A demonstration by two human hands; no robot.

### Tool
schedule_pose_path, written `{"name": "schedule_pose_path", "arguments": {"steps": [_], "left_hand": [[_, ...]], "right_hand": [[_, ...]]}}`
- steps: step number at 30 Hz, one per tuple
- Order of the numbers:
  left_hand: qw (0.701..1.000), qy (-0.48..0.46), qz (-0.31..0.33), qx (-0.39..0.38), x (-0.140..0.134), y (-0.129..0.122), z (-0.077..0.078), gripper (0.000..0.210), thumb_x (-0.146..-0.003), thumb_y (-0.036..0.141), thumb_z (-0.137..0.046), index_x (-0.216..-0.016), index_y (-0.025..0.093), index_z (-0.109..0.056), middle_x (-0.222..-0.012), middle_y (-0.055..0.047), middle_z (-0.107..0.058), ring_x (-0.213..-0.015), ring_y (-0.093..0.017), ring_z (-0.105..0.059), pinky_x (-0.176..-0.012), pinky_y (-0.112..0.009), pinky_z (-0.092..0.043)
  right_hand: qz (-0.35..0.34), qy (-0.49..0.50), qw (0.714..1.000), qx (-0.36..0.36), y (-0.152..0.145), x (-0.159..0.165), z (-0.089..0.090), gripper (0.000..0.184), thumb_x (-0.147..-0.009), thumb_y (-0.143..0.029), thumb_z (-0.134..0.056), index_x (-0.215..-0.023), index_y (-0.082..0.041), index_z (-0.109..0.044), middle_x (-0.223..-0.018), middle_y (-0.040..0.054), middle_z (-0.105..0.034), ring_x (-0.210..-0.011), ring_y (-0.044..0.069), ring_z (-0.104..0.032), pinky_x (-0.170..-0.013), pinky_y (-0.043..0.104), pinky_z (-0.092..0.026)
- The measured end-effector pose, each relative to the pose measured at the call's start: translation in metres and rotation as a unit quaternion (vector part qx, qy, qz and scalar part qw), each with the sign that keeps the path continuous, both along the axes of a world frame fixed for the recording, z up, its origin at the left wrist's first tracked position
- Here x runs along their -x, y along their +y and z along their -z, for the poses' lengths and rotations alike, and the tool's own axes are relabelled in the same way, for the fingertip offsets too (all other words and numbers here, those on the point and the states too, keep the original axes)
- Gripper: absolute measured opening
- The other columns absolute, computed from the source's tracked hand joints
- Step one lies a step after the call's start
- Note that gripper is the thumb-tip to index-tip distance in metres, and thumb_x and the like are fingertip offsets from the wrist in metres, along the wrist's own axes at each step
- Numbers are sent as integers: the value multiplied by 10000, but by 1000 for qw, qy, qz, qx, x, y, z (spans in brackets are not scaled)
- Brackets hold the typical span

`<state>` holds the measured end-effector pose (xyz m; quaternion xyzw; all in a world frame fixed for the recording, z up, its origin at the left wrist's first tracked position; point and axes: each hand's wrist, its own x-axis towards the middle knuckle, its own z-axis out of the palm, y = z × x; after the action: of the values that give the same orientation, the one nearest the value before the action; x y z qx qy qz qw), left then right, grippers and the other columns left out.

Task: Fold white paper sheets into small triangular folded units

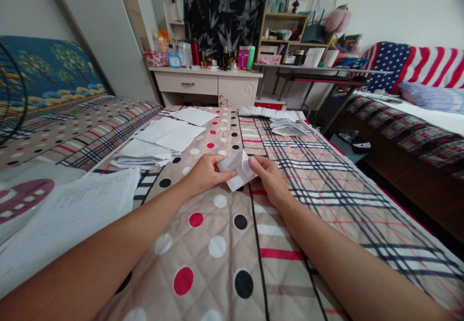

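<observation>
A small folded sheet of white paper [237, 170] is held between my two hands, just above the quilted bedspread [203, 258]. My left hand [206, 173] pinches its left side, thumb on top. At the paper's upper right, my right hand [266, 173] grips the edge between thumb and fingers. A raised crease or flap shows near my right thumb. The fingertips under the paper are hidden. Beyond my left hand lie loose white sheets [170, 135] on a stack of paper [139, 159]. Farther off on the right sits a pile of folded papers [287, 126].
A long row of folded paper [270, 113] lies near the bed's far edge. At the lower left are a printed sheet [90, 210] and a plastic bag [29, 190]. Past the bed stand a white dresser [188, 83] and a desk [322, 69]; another bed [409, 132] is at right.
</observation>
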<state>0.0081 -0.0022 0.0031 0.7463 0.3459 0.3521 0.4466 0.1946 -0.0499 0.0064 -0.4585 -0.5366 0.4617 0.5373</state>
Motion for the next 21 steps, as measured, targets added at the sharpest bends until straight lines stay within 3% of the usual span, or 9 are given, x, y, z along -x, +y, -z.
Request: {"name": "schedule_pose_path", "arguments": {"steps": [4,7,10,14,17,21], "left_hand": [[997,-56,-29,33,-4,-3,-1,483,-651,280,-785,-1058,169,-549,-764,5,-687,-641,-168,-669,-554,-250,-525],[998,-55,-23,30,-7,-6,-1,602,-692,256,-748,-1214,180,-456,-836,-33,-713,-688,-196,-698,-566,-276,-549],[994,6,-63,-92,-9,-11,-2,498,-735,219,-692,-1196,166,-510,-988,-82,-704,-860,-210,-694,-701,-306,-564],[943,94,-126,-292,-10,-19,-6,423,-731,137,-646,-1144,185,-567,-1128,-81,-641,-985,-204,-635,-882,-347,-527],[923,111,-134,-343,-11,-23,-6,313,-773,110,-587,-1077,183,-579,-1066,-71,-643,-943,-192,-630,-860,-334,-527],[918,107,-124,-361,-13,-26,-5,204,-818,116,-553,-1008,177,-595,-939,-62,-668,-865,-188,-649,-772,-307,-533]], "right_hand": [[-13,32,999,30,0,3,0,327,-674,-463,-748,-765,-174,-624,-658,-12,-605,-534,105,-498,-485,218,-381],[-19,30,999,30,2,3,3,287,-676,-418,-741,-729,-163,-620,-623,-17,-589,-520,98,-483,-482,216,-369],[-29,14,999,29,3,2,5,252,-686,-383,-721,-715,-155,-618,-611,-18,-579,-524,100,-475,-490,220,-357],[-24,-14,999,21,3,2,7,235,-675,-365,-713,-675,-160,-599,-584,-30,-544,-520,99,-449,-487,222,-325],[-18,-30,999,13,3,3,8,287,-692,-416,-699,-639,-164,-572,-550,-36,-499,-499,90,-400,-464,221,-284],[-7,-44,999,7,3,3,8,410,-740,-530,-655,-589,-171,-528,-518,-43,-427,-482,81,-336,-443,228,-233]]}}
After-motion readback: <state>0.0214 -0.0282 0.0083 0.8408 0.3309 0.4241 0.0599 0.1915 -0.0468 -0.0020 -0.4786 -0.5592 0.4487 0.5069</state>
